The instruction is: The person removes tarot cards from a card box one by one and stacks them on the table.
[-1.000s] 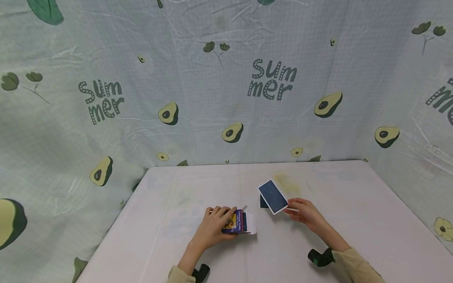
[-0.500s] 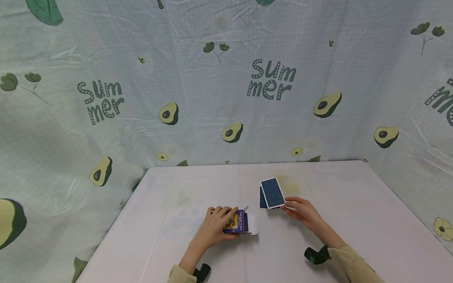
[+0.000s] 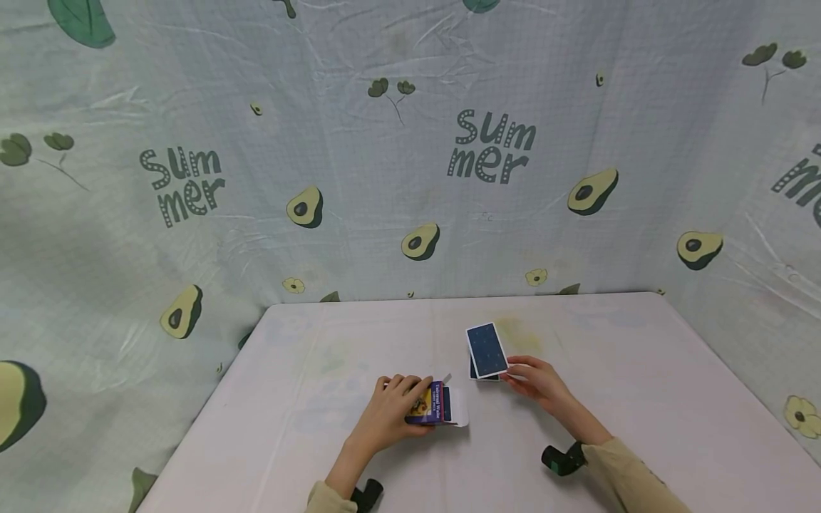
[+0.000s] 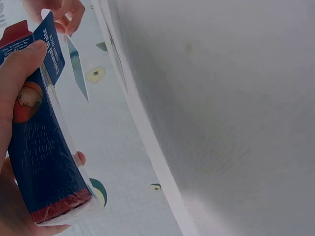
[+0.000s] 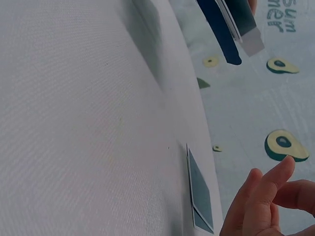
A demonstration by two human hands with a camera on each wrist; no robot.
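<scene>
In the head view, my left hand (image 3: 385, 417) grips a purple-and-yellow tarot card box (image 3: 420, 406) low over the table. Its end flap hangs open on the right, with dark blue cards (image 3: 447, 404) showing inside. The left wrist view reads "Universal Waite" on the box's blue flap (image 4: 53, 49), with my thumb across that end. To the right, my right hand (image 3: 535, 385) pinches the lower right corner of a dark blue, white-edged card (image 3: 486, 349). That card overlaps another blue card (image 3: 473, 372) lying beneath it; most of the lower one is hidden.
Both hands work over a white table (image 3: 308, 427) whose far edge meets a hanging cloth (image 3: 359, 142) printed with avocados and "summer". Black camera mounts (image 3: 562, 461) sit at both wrists, close to the table.
My right hand has shifted slightly left, and its card has turned more upright and settled over the lower card. My left hand and the box have barely moved.
</scene>
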